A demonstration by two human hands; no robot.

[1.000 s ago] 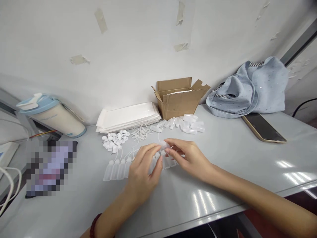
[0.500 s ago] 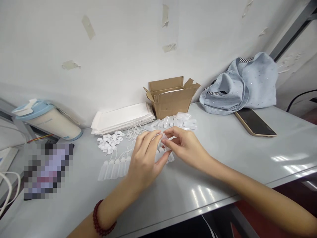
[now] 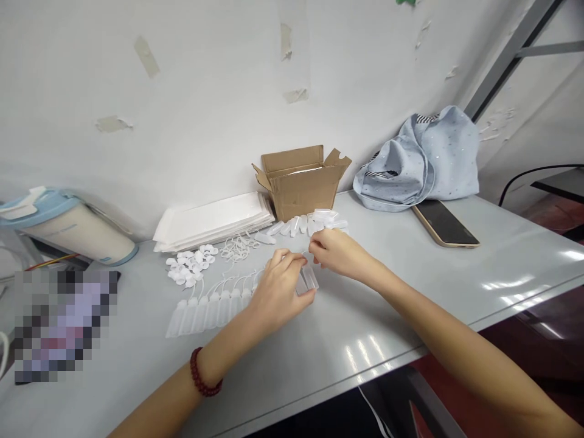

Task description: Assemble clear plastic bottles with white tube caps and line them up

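My left hand (image 3: 279, 291) lies over the right end of a row of translucent plastic tubes (image 3: 196, 316), thumb and fingers apart. Between them show two clear tubes (image 3: 311, 277) on the table, touching or almost touching the fingertips. Just to the right, my right hand (image 3: 337, 252) is closed in a pinch. A thin white cord (image 3: 306, 253) seems to run into its fingertips, though they hide most of it. Other tubes in the row have white cords at their tops. Behind the hands lies a pile of loose translucent tubes (image 3: 314, 222).
Small white caps (image 3: 189, 267) and tangled white cords (image 3: 239, 248) lie left of the hands. Behind them are stacked white trays (image 3: 210, 222) and an open cardboard box (image 3: 303, 191). A blue cloth bag (image 3: 420, 161) and phone (image 3: 446, 224) sit right, a large bottle (image 3: 77, 231) left.
My hands were together around a clear tube; they have parted a little. My left hand has come down to the end of the row. The camera view has shifted right.
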